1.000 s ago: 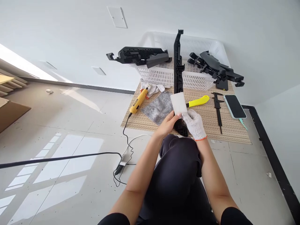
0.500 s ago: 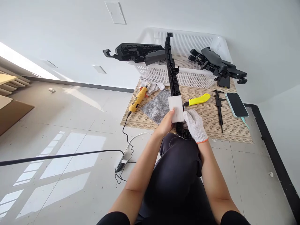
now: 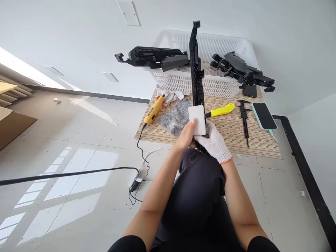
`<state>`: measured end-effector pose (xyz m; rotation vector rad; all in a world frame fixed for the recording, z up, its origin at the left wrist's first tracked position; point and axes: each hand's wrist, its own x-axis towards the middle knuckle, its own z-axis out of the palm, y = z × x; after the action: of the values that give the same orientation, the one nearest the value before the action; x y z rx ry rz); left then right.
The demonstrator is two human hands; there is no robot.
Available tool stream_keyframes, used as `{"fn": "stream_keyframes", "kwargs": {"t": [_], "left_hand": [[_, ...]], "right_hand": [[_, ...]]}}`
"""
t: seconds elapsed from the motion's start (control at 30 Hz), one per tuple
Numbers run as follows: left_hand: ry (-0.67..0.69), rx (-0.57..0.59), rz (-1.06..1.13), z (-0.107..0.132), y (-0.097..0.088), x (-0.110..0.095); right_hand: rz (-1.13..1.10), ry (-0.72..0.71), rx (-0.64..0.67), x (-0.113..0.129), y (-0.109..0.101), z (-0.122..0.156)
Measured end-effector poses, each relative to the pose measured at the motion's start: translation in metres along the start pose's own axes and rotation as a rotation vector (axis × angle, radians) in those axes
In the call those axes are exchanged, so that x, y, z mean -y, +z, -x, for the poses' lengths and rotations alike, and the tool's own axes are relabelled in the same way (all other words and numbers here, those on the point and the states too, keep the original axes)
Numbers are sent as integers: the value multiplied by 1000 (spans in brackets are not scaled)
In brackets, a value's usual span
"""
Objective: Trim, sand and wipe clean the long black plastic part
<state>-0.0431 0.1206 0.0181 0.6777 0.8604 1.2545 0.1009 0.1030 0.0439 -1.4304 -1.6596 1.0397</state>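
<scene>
Between the thumb and fingers of my bare left hand (image 3: 187, 135) is a small white rectangular card-like piece (image 3: 197, 120), which lies over a long black plastic part (image 3: 196, 73). My right hand (image 3: 213, 141), in a white knitted glove with an orange cuff edge, is closed around the lower portion of that black part. Its fingertips are partly hidden behind the white piece. The black part points away from me, its lower end close to my knee. Just right of it lies a yellow-handled utility knife (image 3: 222, 110), and a grey cloth (image 3: 176, 118) is to its left.
A white plastic basket (image 3: 173, 81) at the back holds more black plastic parts (image 3: 243, 70). On the striped table mat (image 3: 231, 136) are a yellow corded tool (image 3: 154, 110), a glove (image 3: 173, 95), a black caliper (image 3: 244, 117) and a phone (image 3: 264, 115). Cables (image 3: 135, 185) run across the floor.
The black part has shifted up and slightly right. My gloved right hand has moved left and turned, its fingers reaching under the white piece. My left hand keeps hold of the white piece.
</scene>
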Motion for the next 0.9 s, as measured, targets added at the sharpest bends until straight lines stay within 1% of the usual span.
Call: {"fn": "stream_keyframes", "kwargs": {"t": [0.07, 0.1, 0.27, 0.33, 0.4, 0.47, 0.57, 0.63, 0.77, 0.83, 0.9], "left_hand": [[44, 37, -23, 0, 1, -1], [67, 33, -13, 1, 2, -2], [162, -129, 185, 4, 11, -11], [168, -163, 167, 6, 12, -13], [201, -158, 51, 8, 13, -13], [269, -147, -100, 10, 13, -14], [352, -211, -288, 12, 12, -20], [357, -248, -413, 11, 12, -29], [356, -264, -678, 6, 16, -48], [357, -260, -765, 6, 22, -52], [358, -245, -796, 7, 28, -52]], "right_hand": [[-28, -12, 33, -2, 1, -2], [-50, -14, 30, -2, 1, -2], [-131, 5, -27, 0, 0, 1], [-118, 8, -24, 2, -2, 2], [-108, 0, -7, 2, -3, 2], [-103, -7, 3, 2, -3, 1], [-62, -2, 2, 1, -2, 1], [-12, 12, 9, 1, -2, 1], [53, 26, 48, 2, -2, 1], [47, 13, 52, 2, -3, 0], [59, 16, 40, 2, -3, 0]]}}
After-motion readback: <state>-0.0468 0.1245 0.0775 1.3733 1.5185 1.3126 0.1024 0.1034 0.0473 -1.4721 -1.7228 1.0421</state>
